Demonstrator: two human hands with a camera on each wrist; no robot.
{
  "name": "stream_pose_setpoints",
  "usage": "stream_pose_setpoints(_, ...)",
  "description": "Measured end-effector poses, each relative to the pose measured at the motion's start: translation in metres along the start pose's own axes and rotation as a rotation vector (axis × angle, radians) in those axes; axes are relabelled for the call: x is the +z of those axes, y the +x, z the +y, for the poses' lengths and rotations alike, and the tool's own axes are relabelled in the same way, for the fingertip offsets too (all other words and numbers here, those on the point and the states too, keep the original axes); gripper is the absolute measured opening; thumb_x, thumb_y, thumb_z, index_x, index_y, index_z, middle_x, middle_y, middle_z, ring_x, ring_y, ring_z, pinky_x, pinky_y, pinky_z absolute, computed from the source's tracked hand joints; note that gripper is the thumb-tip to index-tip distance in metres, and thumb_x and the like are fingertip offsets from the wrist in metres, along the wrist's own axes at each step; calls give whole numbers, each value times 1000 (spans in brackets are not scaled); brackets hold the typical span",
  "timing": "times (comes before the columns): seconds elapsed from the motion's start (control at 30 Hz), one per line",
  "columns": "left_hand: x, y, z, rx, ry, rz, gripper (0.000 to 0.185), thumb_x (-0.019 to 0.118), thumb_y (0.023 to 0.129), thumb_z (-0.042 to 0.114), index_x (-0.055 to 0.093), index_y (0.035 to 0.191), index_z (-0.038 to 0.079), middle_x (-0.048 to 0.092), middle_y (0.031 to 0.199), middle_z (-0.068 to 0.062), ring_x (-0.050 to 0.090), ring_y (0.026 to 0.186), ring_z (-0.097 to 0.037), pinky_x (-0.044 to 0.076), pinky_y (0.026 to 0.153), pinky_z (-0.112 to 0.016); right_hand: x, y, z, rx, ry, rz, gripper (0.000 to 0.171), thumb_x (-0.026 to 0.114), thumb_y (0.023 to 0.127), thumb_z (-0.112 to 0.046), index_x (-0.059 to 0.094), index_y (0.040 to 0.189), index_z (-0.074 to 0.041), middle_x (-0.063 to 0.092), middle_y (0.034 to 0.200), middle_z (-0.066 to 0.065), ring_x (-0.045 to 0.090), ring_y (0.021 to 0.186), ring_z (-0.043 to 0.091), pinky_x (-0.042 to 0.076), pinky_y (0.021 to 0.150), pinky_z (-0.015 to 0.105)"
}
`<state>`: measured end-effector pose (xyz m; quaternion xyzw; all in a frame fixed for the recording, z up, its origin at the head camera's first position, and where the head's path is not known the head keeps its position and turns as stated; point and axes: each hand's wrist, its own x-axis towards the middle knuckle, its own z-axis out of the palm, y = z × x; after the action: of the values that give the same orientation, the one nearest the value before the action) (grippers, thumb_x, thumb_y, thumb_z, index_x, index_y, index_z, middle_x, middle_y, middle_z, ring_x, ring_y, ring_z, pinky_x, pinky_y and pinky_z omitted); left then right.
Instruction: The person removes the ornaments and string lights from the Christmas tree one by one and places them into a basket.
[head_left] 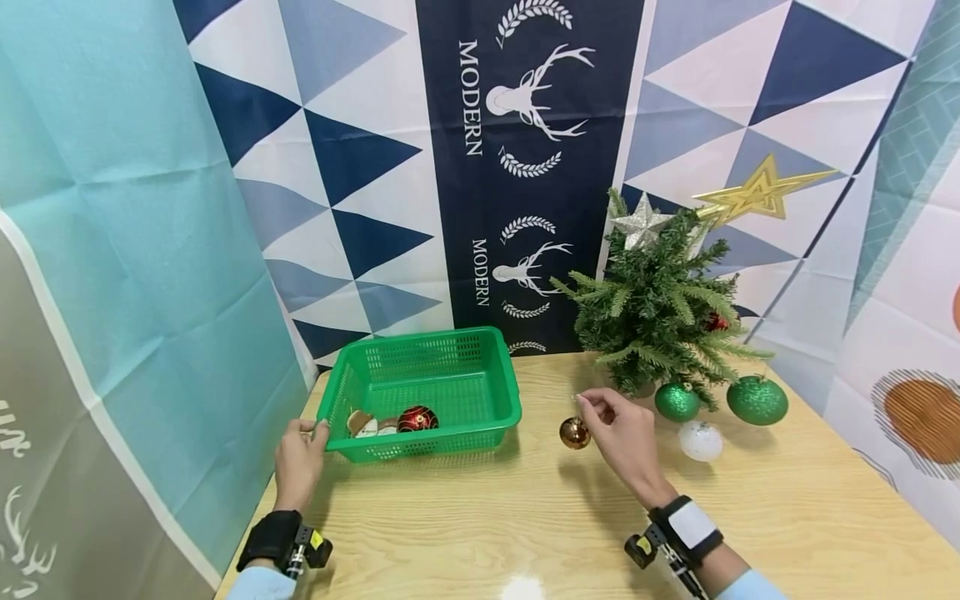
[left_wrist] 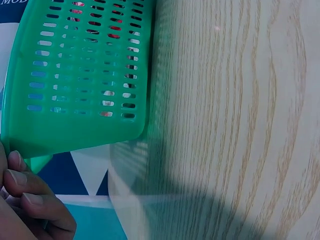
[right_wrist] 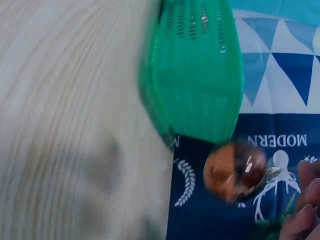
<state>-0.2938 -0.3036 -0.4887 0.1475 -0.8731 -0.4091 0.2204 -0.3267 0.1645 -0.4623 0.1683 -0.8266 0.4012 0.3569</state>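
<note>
A green plastic basket (head_left: 435,443) stands at the back left of the table. My left hand (head_left: 300,461) grips its front left corner by the rim; in the left wrist view the curled fingers (left_wrist: 35,200) sit at that corner. Inside the basket lie a red bauble (head_left: 417,419) and a small brown-and-white ornament (head_left: 363,423). My right hand (head_left: 621,433) pinches a shiny copper bauble (head_left: 574,433) by its top, and it hangs above the table between basket and tree. The right wrist view shows the copper bauble (right_wrist: 235,171) slightly blurred.
A small artificial Christmas tree (head_left: 652,308) stands at the back right, bearing a gold star (head_left: 765,193) and a silver star (head_left: 642,222). Green baubles (head_left: 757,401) and a white bauble (head_left: 701,441) are at its lower branches. A patterned cloth (head_left: 360,167) hangs behind the table.
</note>
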Motion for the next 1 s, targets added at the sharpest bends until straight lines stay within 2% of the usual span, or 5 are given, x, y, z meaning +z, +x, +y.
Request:
stream_pose_setpoints(0.43, -3, 0, 2, 1, 24, 1, 36, 49, 110, 27, 54, 126, -5, 44, 72, -9, 38, 59, -24, 32, 57, -39, 6, 13, -21, 57, 60, -114, 8, 73, 99, -17, 77, 99, -10, 66, 74, -10, 57, 60, 5, 46, 56, 22)
stream_pose_setpoints(0.57, -3, -1, 1, 16, 11, 0, 40, 47, 111, 32, 54, 125, -5, 46, 74, -11, 39, 59, -25, 31, 57, -40, 8, 14, -24, 72, 70, -136, 9, 73, 99, -19, 77, 99, -11, 67, 73, -8, 57, 58, 6, 45, 56, 22)
stream_pose_setpoints(0.77, 1, -3, -9, 45, -29, 9, 52, 43, 110, 48, 53, 125, 0, 51, 81, -11, 44, 61, -42, 33, 57, -40, 11, 16, -27, 62, 77, -137, 9, 74, 98, -18, 78, 99, -10, 66, 70, -8, 53, 53, 5, 43, 52, 24)
stream_pose_setpoints(1.0, -4, -2, 1, -9, -94, -45, 43, 48, 111, 37, 52, 127, -2, 48, 78, -11, 38, 62, -24, 34, 59, -40, 14, 24, -33, 45, 66, -140, 10, 74, 98, -20, 78, 101, -11, 63, 67, -11, 51, 51, 6, 43, 53, 25)
